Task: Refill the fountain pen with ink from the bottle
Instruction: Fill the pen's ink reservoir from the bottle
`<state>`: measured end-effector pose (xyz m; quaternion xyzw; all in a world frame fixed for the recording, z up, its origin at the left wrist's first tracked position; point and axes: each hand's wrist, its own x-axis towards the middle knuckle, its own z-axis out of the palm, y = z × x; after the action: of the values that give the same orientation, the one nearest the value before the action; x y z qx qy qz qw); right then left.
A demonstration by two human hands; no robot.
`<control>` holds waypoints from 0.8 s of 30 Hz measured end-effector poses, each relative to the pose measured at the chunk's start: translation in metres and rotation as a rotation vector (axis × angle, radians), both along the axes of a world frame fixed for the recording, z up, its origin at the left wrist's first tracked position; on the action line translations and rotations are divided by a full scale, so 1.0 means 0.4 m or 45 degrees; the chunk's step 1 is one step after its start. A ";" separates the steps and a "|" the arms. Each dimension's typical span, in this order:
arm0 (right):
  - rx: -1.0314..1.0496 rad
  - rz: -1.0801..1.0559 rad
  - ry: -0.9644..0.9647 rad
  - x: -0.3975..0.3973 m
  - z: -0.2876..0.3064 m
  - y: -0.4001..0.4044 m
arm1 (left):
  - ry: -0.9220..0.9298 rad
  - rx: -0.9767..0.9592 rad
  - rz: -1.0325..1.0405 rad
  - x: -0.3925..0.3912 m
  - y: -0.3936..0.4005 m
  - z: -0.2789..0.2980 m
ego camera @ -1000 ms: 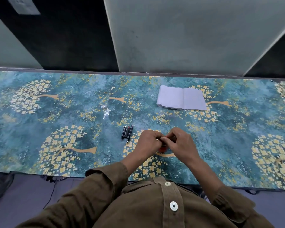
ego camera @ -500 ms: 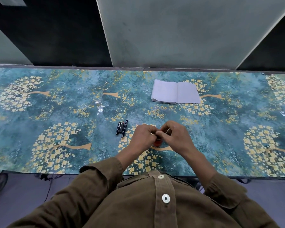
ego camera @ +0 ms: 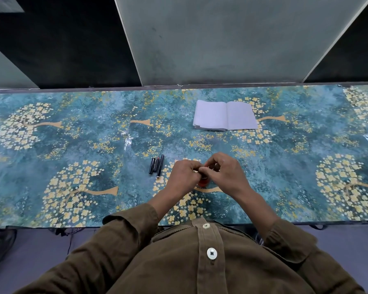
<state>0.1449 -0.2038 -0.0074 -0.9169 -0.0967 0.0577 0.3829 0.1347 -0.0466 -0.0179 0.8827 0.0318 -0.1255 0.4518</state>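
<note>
A small ink bottle [ego camera: 203, 181] with a red part showing stands on the patterned table [ego camera: 72, 149], mostly hidden between my hands. My left hand [ego camera: 184, 177] curls around its left side. My right hand [ego camera: 225, 175] has its fingertips pinched together over the bottle's top; what they pinch is hidden. Left of my hands lie the fountain pen's dark parts [ego camera: 156, 165] side by side: a short piece, a thin piece with a reddish tip, and a longer barrel.
An open white notebook [ego camera: 224, 118] lies farther back, right of centre. A grey wall panel rises behind the table's far edge. The near table edge runs just in front of my brown shirt.
Both hands stay together on the bottle; my right fingers have shifted slightly over its top. The view has tilted a little, and nothing on the table has moved.
</note>
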 end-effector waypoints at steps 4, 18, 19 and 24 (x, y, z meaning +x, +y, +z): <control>0.068 0.080 0.062 0.004 0.001 -0.014 | -0.028 -0.019 0.009 0.000 0.001 -0.002; 0.107 -0.113 0.037 -0.006 -0.010 0.006 | -0.004 -0.024 -0.020 -0.001 0.002 0.007; 0.117 -0.114 0.041 -0.006 -0.009 0.005 | -0.008 -0.026 -0.023 -0.001 0.002 0.006; 0.218 -0.191 0.111 -0.003 0.004 -0.003 | -0.025 -0.097 -0.021 -0.005 0.011 -0.012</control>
<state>0.1437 -0.2050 -0.0059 -0.8822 -0.0156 0.0603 0.4667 0.1327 -0.0422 -0.0225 0.8662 0.0154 -0.1215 0.4845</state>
